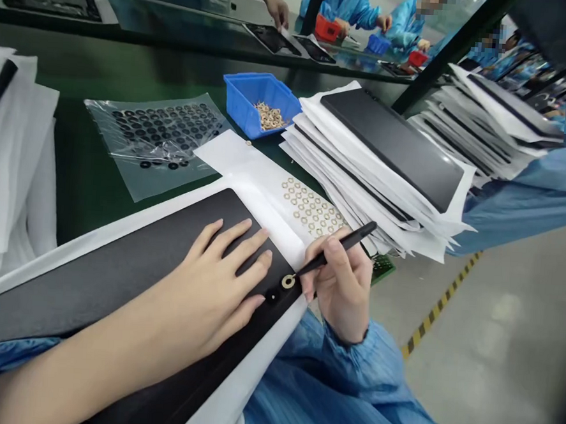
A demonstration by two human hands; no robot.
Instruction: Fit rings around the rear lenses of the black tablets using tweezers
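Note:
My left hand lies flat with spread fingers on a dark rectangular panel, which rests on white sheeting. Between the fingers of my right hand is a black pen-like tool, possibly tweezers. Its tip meets a gold-coloured ring near the panel's corner. Beside that ring is a small round black hole or part. Just beyond the panel, a white sheet carries rows of similar gold rings.
A blue bin holds loose gold rings. A clear bag with black discs lies left of it. Stacked panels with white sheets rise on the right; more white sheeting stands left. Co-workers sit across a raised shelf.

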